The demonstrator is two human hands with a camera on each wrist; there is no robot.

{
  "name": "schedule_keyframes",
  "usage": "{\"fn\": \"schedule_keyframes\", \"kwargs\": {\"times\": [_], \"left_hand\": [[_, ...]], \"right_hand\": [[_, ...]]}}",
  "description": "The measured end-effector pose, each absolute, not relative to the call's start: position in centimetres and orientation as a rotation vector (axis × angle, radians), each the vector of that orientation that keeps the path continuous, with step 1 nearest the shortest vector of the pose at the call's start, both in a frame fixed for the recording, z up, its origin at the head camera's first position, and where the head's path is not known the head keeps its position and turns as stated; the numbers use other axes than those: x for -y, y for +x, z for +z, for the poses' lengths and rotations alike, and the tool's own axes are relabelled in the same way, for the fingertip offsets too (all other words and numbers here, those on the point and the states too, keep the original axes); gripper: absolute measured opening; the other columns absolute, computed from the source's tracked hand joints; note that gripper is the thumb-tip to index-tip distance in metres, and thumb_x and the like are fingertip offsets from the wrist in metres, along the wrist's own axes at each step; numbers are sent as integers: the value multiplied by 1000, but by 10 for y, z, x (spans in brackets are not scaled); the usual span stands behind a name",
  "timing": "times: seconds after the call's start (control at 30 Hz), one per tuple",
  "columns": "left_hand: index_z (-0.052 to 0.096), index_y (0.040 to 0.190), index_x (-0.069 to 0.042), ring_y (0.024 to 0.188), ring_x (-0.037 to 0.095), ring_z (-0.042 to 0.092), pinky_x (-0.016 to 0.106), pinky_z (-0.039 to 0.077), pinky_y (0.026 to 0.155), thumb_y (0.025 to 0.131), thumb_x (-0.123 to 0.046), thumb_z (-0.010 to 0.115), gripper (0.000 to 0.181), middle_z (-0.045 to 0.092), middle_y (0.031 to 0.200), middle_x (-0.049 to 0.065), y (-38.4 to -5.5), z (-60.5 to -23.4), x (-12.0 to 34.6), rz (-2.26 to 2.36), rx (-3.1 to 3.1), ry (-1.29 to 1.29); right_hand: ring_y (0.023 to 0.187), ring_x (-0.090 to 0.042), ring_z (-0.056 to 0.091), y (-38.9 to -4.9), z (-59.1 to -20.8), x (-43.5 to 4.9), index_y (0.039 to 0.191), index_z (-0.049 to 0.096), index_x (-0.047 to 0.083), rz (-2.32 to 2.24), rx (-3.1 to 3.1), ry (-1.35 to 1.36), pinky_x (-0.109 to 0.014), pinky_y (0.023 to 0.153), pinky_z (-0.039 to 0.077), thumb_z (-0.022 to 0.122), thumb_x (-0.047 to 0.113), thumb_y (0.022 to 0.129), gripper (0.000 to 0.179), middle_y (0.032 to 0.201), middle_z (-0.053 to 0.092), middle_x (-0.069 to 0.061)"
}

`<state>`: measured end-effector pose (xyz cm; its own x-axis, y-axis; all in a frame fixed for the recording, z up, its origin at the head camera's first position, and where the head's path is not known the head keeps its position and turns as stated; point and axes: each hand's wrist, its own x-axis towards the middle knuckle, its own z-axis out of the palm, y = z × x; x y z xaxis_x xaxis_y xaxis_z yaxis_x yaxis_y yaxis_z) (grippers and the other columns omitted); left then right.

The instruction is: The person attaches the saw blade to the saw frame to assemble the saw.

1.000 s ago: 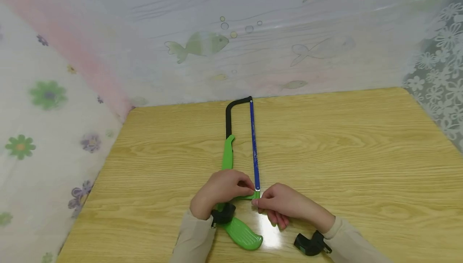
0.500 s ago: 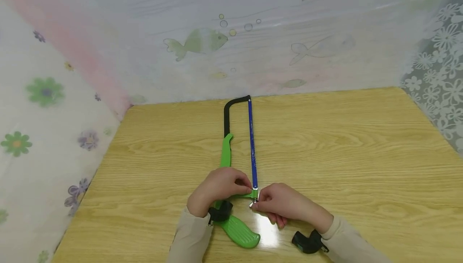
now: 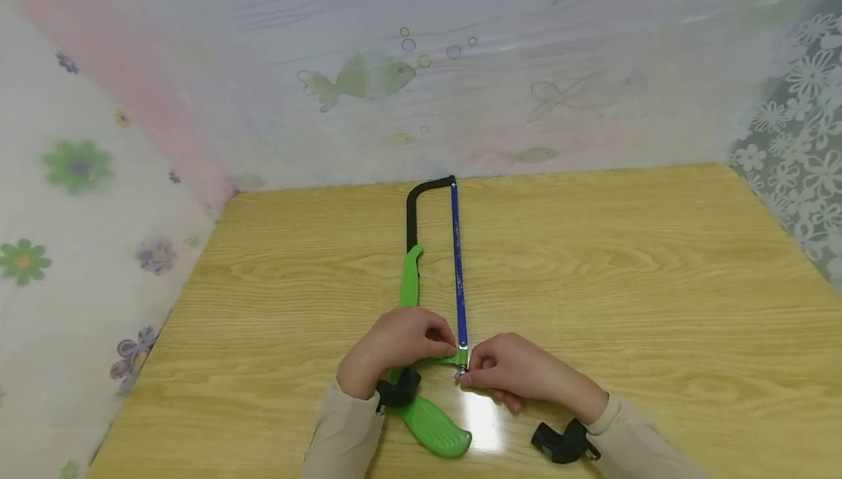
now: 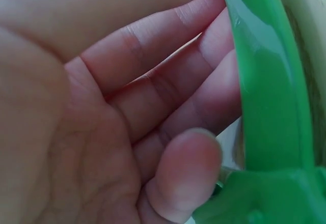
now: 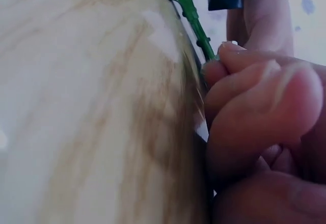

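A hacksaw lies flat on the table, with a green handle (image 3: pixel 435 428), a black front frame (image 3: pixel 411 216) and a blue blade (image 3: pixel 459 267). My left hand (image 3: pixel 401 336) reaches over the green frame and pinches its lower arm near the blade's near end. In the left wrist view, the fingers (image 4: pixel 204 91) lie against the green frame (image 4: pixel 270 81). My right hand (image 3: pixel 516 366) pinches a small metal wing nut (image 3: pixel 460 374) just below the green blade holder (image 3: pixel 462 357). In the right wrist view, the fingers hide most of the nut.
The wood-grain table (image 3: pixel 592 259) meets a patterned wall covering (image 3: pixel 263 84) at the back and left. Black wrist cameras sit on both wrists, the right one (image 3: pixel 562 441) just above the tabletop. A bright reflection lies right of the handle.
My right fingers have shifted slightly around the wing nut, which was hidden a second ago and now shows below the holder. The left hand keeps its grip; the view drifts a little.
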<state>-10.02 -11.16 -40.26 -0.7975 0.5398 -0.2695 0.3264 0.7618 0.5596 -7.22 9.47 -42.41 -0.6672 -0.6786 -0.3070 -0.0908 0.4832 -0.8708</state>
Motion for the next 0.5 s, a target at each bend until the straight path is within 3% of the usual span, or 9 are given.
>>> {"fn": "schedule_keyframes", "kwargs": {"times": [0.3, 0.5], "left_hand": [[64, 74, -32, 62, 1, 49, 23, 39, 60, 78, -37, 66, 6, 55, 69, -21, -100, -402, 110, 710, -2550, 658], [64, 74, -32, 62, 2, 49, 23, 39, 60, 78, -36, 66, 6, 56, 69, -21, -101, -403, 111, 734, -2539, 642]], "right_hand": [[38, -5, 37, -76, -432, -99, 61, 59, 17, -1161, -2142, -705, -23, 43, 32, 56, 47, 82, 37, 44, 48, 6], [40, -7, 40, -78, -433, -98, 61, 59, 18, -1157, -2143, -713, -23, 46, 35, 52, 48, 85, 39, 43, 47, 6]]}}
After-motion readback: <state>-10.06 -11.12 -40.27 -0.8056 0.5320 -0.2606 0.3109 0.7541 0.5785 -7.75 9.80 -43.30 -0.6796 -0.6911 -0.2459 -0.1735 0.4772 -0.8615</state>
